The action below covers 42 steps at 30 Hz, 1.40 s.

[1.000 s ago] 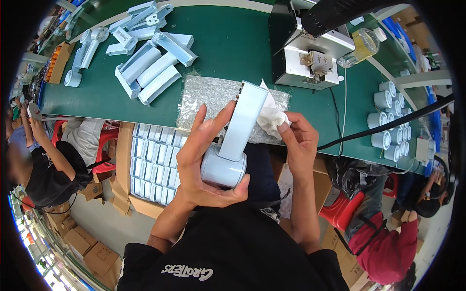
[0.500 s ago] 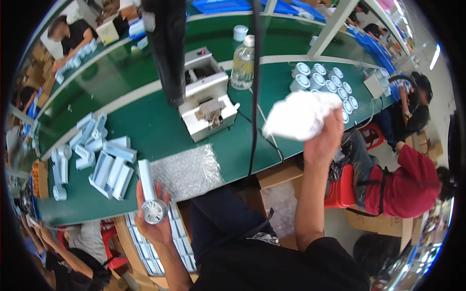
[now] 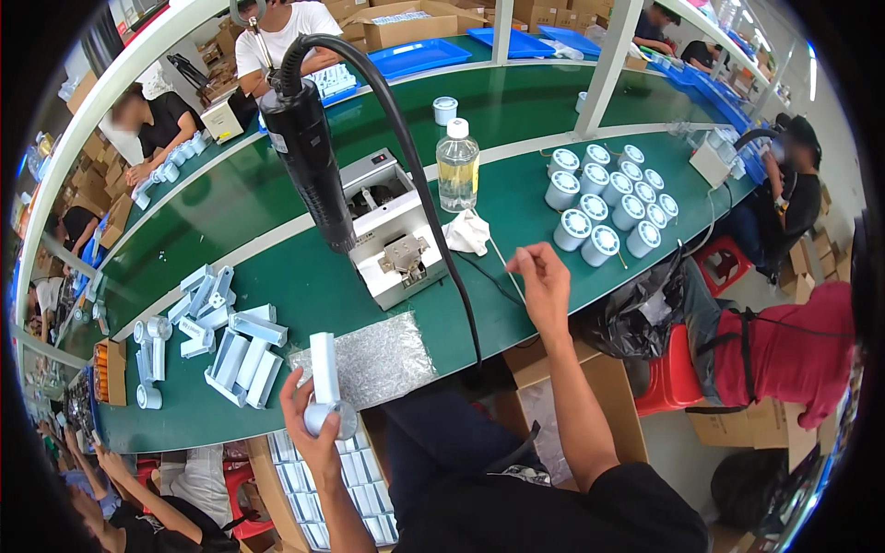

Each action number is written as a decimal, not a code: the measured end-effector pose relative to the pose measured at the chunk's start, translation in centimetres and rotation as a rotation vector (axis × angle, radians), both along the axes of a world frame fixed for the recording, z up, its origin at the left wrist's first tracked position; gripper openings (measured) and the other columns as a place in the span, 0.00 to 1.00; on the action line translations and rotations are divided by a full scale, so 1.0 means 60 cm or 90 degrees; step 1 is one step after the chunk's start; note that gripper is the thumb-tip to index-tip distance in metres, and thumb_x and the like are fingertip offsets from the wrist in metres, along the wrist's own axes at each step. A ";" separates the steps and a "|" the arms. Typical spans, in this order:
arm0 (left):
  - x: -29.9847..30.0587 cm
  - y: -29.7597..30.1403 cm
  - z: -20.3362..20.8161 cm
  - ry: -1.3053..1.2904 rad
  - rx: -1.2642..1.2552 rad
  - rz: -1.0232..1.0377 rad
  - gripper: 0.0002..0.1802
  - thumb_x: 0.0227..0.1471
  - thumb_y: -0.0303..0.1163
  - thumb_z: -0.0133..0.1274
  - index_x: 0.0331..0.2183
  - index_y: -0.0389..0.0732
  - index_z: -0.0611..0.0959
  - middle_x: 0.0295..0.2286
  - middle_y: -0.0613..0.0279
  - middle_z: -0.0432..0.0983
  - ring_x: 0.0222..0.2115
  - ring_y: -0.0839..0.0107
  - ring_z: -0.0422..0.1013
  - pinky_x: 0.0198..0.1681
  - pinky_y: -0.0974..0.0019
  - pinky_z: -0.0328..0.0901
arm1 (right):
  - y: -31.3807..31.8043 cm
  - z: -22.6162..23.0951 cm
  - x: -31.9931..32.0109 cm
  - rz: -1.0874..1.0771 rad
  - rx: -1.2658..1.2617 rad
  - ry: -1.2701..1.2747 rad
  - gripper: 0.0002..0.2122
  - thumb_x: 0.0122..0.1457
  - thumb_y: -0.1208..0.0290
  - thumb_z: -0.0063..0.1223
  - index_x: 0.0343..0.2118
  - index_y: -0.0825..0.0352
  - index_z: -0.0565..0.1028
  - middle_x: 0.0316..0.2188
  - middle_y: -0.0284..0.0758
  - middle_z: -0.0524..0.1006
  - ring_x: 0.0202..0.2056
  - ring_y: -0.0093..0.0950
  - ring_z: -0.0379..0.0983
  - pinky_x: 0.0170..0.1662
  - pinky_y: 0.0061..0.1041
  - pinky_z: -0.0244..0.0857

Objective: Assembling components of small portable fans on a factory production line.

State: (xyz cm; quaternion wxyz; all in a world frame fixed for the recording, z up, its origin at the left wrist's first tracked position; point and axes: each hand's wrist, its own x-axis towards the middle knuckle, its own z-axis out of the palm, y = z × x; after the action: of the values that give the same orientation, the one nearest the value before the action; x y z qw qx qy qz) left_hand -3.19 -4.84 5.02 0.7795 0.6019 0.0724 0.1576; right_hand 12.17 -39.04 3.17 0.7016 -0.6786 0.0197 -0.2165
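My left hand (image 3: 316, 433) is closed around the round head of a pale blue handheld fan (image 3: 324, 369), its straight handle pointing up and away. Beneath and beyond it, a sheet of bubble wrap (image 3: 378, 355) lies at the bench's near edge. My right hand (image 3: 544, 281) is over the bench with loosely bent fingers and nothing visible in them. Left of that hand, a crumpled white cloth (image 3: 468, 232) rests beside the white machine (image 3: 396, 249). A clear bottle with a white cap (image 3: 458, 170) stands behind the cloth.
Several pale blue housing parts (image 3: 244, 359) are piled at left. Round fan heads (image 3: 604, 198) stand in rows at right. A black tool (image 3: 309, 157) hangs over the machine, its thick cable (image 3: 426, 184) crossing the bench. Below sits a carton of blue parts (image 3: 355, 479). Co-workers sit nearby.
The white cloth has left my right hand and now lies by the machine. My right hand has moved left and lower. The fan in my left hand has turned, its silver blades no longer facing me.
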 end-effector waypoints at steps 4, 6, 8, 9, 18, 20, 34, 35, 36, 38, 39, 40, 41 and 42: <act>0.047 0.006 -0.008 -0.008 0.262 -0.024 0.46 0.41 0.37 0.64 0.62 0.39 0.67 0.46 0.48 0.78 0.47 0.62 0.73 0.53 0.61 0.65 | -0.067 0.038 -0.034 -0.150 -0.141 0.017 0.10 0.68 0.72 0.53 0.29 0.71 0.76 0.27 0.30 0.76 0.27 0.17 0.64 0.33 0.22 0.62; 0.062 0.013 -0.016 -0.018 0.383 -0.028 0.45 0.41 0.36 0.64 0.61 0.38 0.69 0.46 0.48 0.78 0.46 0.61 0.73 0.54 0.59 0.64 | -0.099 0.059 -0.036 -0.257 -0.246 -0.078 0.07 0.65 0.75 0.56 0.29 0.70 0.75 0.27 0.33 0.75 0.29 0.21 0.67 0.35 0.24 0.64; 0.063 0.019 -0.004 -0.036 0.445 -0.041 0.42 0.41 0.34 0.63 0.60 0.38 0.73 0.47 0.49 0.77 0.48 0.60 0.72 0.55 0.58 0.64 | -0.130 0.077 -0.020 -0.299 -0.348 -0.181 0.05 0.58 0.76 0.61 0.34 0.70 0.75 0.34 0.38 0.76 0.36 0.32 0.74 0.42 0.27 0.68; 0.064 0.023 -0.014 -0.033 0.437 -0.048 0.41 0.41 0.34 0.63 0.59 0.37 0.73 0.48 0.50 0.76 0.49 0.59 0.72 0.56 0.57 0.64 | -0.152 0.086 -0.022 -0.317 -0.417 -0.161 0.08 0.56 0.76 0.64 0.36 0.69 0.75 0.38 0.39 0.76 0.41 0.36 0.74 0.45 0.30 0.68; 0.071 0.020 -0.019 -0.001 0.446 -0.069 0.37 0.47 0.43 0.64 0.55 0.33 0.77 0.49 0.54 0.74 0.50 0.62 0.71 0.58 0.58 0.61 | -0.199 0.115 0.028 -0.229 -0.717 0.038 0.34 0.50 0.50 0.71 0.60 0.55 0.72 0.62 0.46 0.66 0.59 0.49 0.68 0.57 0.43 0.68; 0.072 0.015 -0.015 -0.003 0.443 -0.071 0.37 0.47 0.43 0.64 0.55 0.33 0.77 0.49 0.54 0.74 0.50 0.62 0.71 0.58 0.58 0.62 | -0.196 0.106 0.053 -0.230 -0.813 0.106 0.38 0.50 0.42 0.67 0.64 0.48 0.69 0.65 0.50 0.62 0.61 0.54 0.65 0.57 0.47 0.68; 0.069 0.010 -0.021 -0.006 0.398 -0.030 0.32 0.40 0.38 0.64 0.49 0.36 0.80 0.42 0.56 0.76 0.43 0.64 0.71 0.51 0.61 0.64 | -0.211 0.082 0.090 -0.050 -0.901 0.156 0.36 0.53 0.45 0.64 0.67 0.34 0.64 0.68 0.48 0.58 0.65 0.59 0.56 0.59 0.50 0.67; 0.068 0.009 -0.019 -0.007 0.394 -0.024 0.32 0.41 0.38 0.64 0.49 0.36 0.80 0.42 0.56 0.76 0.42 0.65 0.71 0.51 0.61 0.64 | -0.212 0.082 0.090 -0.055 -0.905 0.157 0.36 0.53 0.45 0.64 0.67 0.34 0.64 0.68 0.48 0.58 0.65 0.59 0.56 0.59 0.50 0.67; 0.066 0.008 -0.017 -0.009 0.390 -0.019 0.32 0.41 0.38 0.64 0.50 0.36 0.80 0.42 0.56 0.76 0.42 0.65 0.71 0.50 0.61 0.65 | -0.211 0.082 0.090 -0.040 -0.914 0.160 0.35 0.54 0.45 0.63 0.66 0.33 0.64 0.68 0.48 0.57 0.65 0.60 0.55 0.60 0.51 0.66; 0.064 0.005 -0.008 0.007 0.396 -0.026 0.34 0.43 0.45 0.64 0.49 0.34 0.80 0.43 0.56 0.75 0.45 0.64 0.71 0.54 0.60 0.62 | -0.211 0.081 0.094 -0.010 -0.930 0.165 0.33 0.56 0.45 0.61 0.66 0.31 0.63 0.69 0.48 0.56 0.66 0.62 0.54 0.60 0.53 0.65; 0.063 0.004 -0.008 0.013 0.393 -0.026 0.33 0.43 0.45 0.64 0.49 0.34 0.80 0.43 0.56 0.75 0.45 0.64 0.71 0.54 0.60 0.62 | -0.217 0.077 0.097 0.006 -0.940 0.160 0.32 0.57 0.45 0.59 0.66 0.29 0.63 0.69 0.49 0.56 0.66 0.63 0.53 0.60 0.54 0.65; 0.063 0.004 -0.009 0.020 0.390 -0.024 0.33 0.44 0.45 0.64 0.49 0.35 0.80 0.43 0.56 0.75 0.45 0.64 0.71 0.54 0.61 0.62 | -0.218 0.080 0.099 0.002 -0.943 0.160 0.32 0.57 0.45 0.59 0.66 0.29 0.63 0.69 0.49 0.56 0.66 0.63 0.53 0.60 0.54 0.65; 0.063 0.004 -0.010 0.017 0.379 -0.025 0.33 0.44 0.45 0.64 0.49 0.35 0.80 0.43 0.56 0.75 0.45 0.64 0.70 0.54 0.60 0.62 | -0.216 0.082 0.100 0.008 -0.937 0.176 0.32 0.57 0.45 0.59 0.66 0.30 0.63 0.69 0.50 0.55 0.66 0.64 0.53 0.60 0.54 0.65; 0.064 0.003 -0.010 0.015 0.377 -0.026 0.33 0.44 0.45 0.64 0.49 0.35 0.80 0.43 0.56 0.75 0.45 0.64 0.70 0.54 0.60 0.62 | -0.216 0.084 0.101 0.014 -0.930 0.191 0.32 0.57 0.44 0.58 0.66 0.30 0.63 0.69 0.51 0.55 0.66 0.64 0.52 0.60 0.54 0.65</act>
State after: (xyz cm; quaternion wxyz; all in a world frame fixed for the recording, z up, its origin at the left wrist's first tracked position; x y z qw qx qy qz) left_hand 0.66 -4.68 4.42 0.5721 0.8062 0.0200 0.1494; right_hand 18.25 -51.97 8.22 0.0640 -0.9945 -0.0407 -0.0726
